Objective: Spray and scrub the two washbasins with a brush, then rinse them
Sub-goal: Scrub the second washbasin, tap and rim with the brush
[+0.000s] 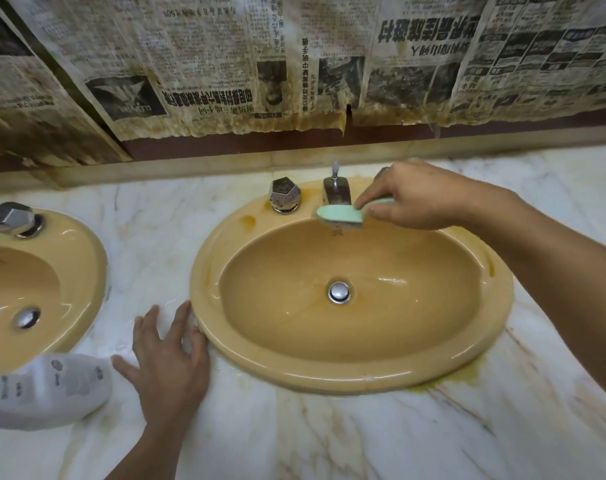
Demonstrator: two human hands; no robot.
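A tan oval washbasin [350, 374] sits in the marble counter in front of me, with a chrome drain plug [339, 292] at its bottom. My right hand [422, 197] grips a pale green scrub brush [341, 214] and holds its head on the back rim, just below the chrome spout [336, 189]. My left hand [169, 362] rests flat with spread fingers on the counter, its fingertips at the basin's left rim. A second tan washbasin [86, 271] lies at the left edge. A white bottle [45, 389] lies on its side beside my left hand.
A faceted chrome tap knob [284, 197] stands left of the spout, and another [12, 216] sits on the left basin. Stained newspaper [225, 64] covers the wall behind. Yellow stains mark the marble counter [363, 438] at the right basin's front right.
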